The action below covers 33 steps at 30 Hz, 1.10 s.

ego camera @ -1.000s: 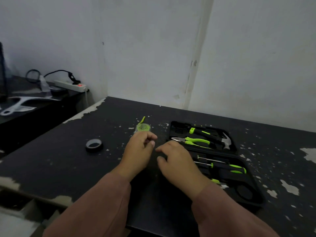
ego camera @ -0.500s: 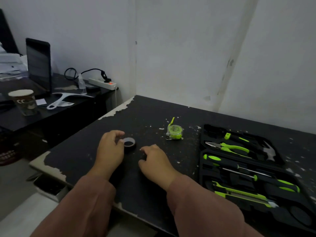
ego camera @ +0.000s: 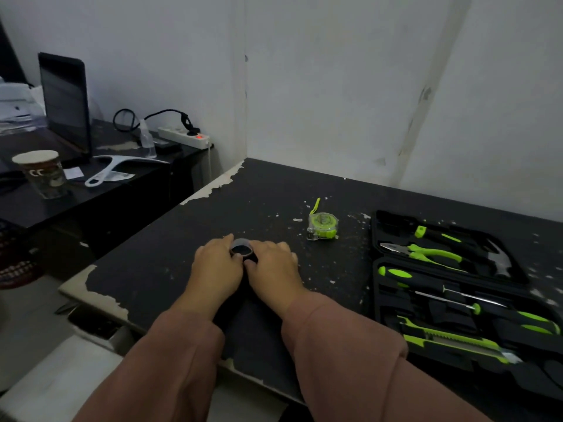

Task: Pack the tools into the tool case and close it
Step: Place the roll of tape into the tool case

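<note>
Black tape roll [ego camera: 242, 250] lies flat, hole upward, on the dark, chipped worktop [ego camera: 274, 190], toward its near left corner, held between two hands. The left hand [ego camera: 217, 264] wraps its fingers [ego camera: 228, 242] round the roll's left and far side. The right hand [ego camera: 274, 264] meets it from the right, thumb pressed to the near rim and fingers curled over the right side. Both hands are therefore clamped on the roll, and neither has its fingers spread. Both palms face down, wrists low over the worktop, and the forearms reach in from the near edge in reddish-brown sleeves [ego camera: 341, 345]. The roll is a ring, so it has no long axis to line up. The open tool case [ego camera: 377, 300] lies to the right of the hands, well apart, along the worktop's right side. It already holds pliers [ego camera: 432, 252], a hammer [ego camera: 499, 263], screwdrivers [ego camera: 405, 277] and a utility knife [ego camera: 451, 341]. A green tape measure [ego camera: 323, 227] stands loose between the roll and the case, further toward the back edge. The right hand is nearer the case, so the carry probably runs rightward across the worktop. Which recess takes the roll cannot be told from here.
</note>
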Available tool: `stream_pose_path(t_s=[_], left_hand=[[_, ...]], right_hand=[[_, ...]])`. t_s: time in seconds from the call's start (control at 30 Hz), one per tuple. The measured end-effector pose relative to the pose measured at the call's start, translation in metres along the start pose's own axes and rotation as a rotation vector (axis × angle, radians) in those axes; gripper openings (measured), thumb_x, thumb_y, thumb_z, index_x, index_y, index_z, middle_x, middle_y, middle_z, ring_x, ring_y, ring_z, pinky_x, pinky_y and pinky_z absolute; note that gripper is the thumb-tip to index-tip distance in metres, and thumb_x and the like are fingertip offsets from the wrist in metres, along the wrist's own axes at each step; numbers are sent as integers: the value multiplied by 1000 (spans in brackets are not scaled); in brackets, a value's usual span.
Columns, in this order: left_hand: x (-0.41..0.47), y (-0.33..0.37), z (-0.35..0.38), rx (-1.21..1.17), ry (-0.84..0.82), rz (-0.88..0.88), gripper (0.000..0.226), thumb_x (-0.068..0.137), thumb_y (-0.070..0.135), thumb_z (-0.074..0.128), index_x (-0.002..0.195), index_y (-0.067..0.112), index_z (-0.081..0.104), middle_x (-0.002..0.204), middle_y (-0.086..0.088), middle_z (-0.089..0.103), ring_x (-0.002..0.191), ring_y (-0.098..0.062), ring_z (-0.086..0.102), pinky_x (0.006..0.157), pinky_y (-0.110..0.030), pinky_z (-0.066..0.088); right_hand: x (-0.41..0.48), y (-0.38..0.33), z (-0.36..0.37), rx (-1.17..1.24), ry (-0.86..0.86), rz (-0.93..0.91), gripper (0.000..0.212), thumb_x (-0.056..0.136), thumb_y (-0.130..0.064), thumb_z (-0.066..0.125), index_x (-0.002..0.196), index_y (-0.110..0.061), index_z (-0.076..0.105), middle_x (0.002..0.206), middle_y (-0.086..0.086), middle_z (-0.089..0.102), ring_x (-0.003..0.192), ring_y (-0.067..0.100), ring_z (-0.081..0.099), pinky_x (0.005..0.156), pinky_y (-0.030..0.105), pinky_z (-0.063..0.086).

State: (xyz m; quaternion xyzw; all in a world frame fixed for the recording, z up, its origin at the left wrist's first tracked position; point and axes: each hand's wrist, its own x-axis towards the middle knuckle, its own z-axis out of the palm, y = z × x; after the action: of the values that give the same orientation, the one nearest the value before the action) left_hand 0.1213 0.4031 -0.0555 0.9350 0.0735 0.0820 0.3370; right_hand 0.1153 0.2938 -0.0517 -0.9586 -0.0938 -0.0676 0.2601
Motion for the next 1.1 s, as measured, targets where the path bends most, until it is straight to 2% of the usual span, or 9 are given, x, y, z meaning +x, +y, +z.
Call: stream_pose_path(t_s=[0.23,0.37,0.43,0.5,0.67,0.77,0.9,1.0,1.1], left_hand=[[-19,14,-7,-164,18,129,55,88,20,60,139,16,42,135,-5,51,118,-19,51,96,-26,35],[-40,34,-7,-356,53,210,56,82,18,67,135,20,48,125,2,54,101,-8,57,88,-20,41],[-53,48,-3,-440,63,246,54,80,15,70,131,20,52,117,2,56,90,0,57,80,-11,43],[-64,64,4,-503,67,284,53,78,12,71,127,21,55,109,3,57,85,0,57,82,-15,48],[-92,108,25,-535,-13,418,50,75,13,74,121,23,59,104,10,55,86,-7,58,79,-20,49],[-111,142,49,-513,-98,511,52,71,17,77,120,25,60,101,18,54,90,-12,58,85,-29,50],[-135,181,81,-422,-210,649,51,73,26,75,121,28,58,110,13,56,105,-13,53,93,-30,44],[-151,206,101,-313,-236,739,54,73,31,75,123,23,58,115,6,58,109,-15,49,96,-30,39],[-165,226,119,-208,-304,788,57,74,39,71,126,26,54,118,7,57,111,-15,46,99,-33,36]], right_hand=[[-19,2,-19,287,110,34,41,87,-11,49,128,-16,51,126,7,53,118,23,48,102,33,39],[-37,13,-48,296,237,-23,43,85,-5,50,127,-14,52,127,5,53,118,18,49,93,14,31],[-48,22,-63,261,292,-54,44,84,-3,51,126,-13,54,128,6,54,119,17,49,92,9,26],[-61,34,-78,222,333,-68,44,83,-3,53,125,-10,55,128,8,56,120,19,49,94,9,26],[-102,74,-116,147,443,-52,42,78,-7,55,120,-10,59,120,7,61,114,18,53,92,3,24],[-136,109,-137,52,511,9,43,77,-16,52,120,-14,60,119,3,63,112,14,50,92,7,25],[-179,151,-157,-5,552,114,43,79,-20,51,121,-18,59,118,-4,62,109,12,50,86,7,27],[-206,176,-169,-38,601,186,44,78,-22,51,122,-18,59,118,-4,62,107,4,45,91,13,28],[-229,196,-177,-63,622,242,45,78,-23,50,122,-20,59,116,-10,60,104,-3,38,89,7,26]])
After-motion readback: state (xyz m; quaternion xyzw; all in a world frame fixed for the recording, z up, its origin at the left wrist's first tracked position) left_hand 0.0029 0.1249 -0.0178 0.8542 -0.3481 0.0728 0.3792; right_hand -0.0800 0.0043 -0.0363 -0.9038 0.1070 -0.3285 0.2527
